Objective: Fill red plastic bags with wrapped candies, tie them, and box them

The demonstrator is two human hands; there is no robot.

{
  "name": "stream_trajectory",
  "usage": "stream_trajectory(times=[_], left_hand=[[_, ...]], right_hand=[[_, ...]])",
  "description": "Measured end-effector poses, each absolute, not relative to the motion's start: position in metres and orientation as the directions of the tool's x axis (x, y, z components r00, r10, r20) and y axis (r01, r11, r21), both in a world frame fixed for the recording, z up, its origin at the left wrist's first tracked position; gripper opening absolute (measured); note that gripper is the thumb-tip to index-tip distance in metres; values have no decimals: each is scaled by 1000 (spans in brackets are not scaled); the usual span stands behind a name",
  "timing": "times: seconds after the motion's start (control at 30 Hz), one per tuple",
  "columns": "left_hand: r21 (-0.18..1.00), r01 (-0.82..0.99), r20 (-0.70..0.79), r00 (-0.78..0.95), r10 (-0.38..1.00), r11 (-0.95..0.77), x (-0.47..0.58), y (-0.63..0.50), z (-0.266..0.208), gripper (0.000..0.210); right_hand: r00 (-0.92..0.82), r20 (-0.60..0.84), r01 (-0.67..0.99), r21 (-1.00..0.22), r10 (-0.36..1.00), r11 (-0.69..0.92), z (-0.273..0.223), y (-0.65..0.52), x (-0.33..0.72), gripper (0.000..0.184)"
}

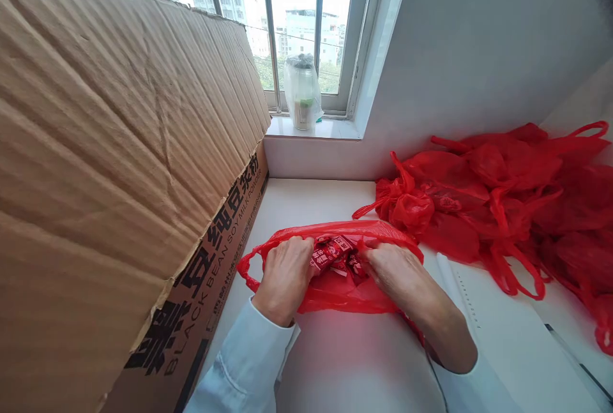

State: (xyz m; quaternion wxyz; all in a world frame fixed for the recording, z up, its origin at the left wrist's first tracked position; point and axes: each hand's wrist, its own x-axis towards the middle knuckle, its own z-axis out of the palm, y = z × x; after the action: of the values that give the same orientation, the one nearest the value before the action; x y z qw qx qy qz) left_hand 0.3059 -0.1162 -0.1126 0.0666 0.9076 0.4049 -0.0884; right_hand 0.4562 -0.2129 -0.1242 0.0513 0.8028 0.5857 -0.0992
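A thin red plastic bag (335, 301) lies on the white table with its mouth spread open towards me. Inside it are several small red packets (331, 253) with white printing. My left hand (287, 272) reaches into the left side of the mouth, its fingers curled against the end of a packet. Over the right side, my right hand (395, 266) dips in with bent fingers close to the packets; its fingertips are hidden inside, so what they hold cannot be made out.
A large cardboard box (119, 113) with an open flap rises on the left. Several filled red bags (479, 189) are heaped at the right. An open notebook (512, 330) and a pen (594, 378) lie near them. A bagged jar (303, 97) stands on the windowsill.
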Motion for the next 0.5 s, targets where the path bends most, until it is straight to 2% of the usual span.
stream_trajectory(times=[0.13, 0.23, 0.33, 0.5], left_hand=[[94, 729, -220, 680, 700, -678, 311, -112, -140, 33], [108, 721, -194, 690, 697, -684, 313, -108, -148, 21], [111, 733, -155, 679, 717, -671, 312, -101, -142, 33], [115, 755, -82, 655, 751, -646, 305, -92, -122, 36]], right_hand=[[267, -257, 957, -45, 929, -287, -141, -200, 454, 30], [260, -282, 952, -83, 924, -294, -144, -197, 452, 39], [266, -286, 939, -140, 921, -315, -138, -200, 452, 48], [255, -265, 940, -159, 930, -302, -132, -208, 455, 21]])
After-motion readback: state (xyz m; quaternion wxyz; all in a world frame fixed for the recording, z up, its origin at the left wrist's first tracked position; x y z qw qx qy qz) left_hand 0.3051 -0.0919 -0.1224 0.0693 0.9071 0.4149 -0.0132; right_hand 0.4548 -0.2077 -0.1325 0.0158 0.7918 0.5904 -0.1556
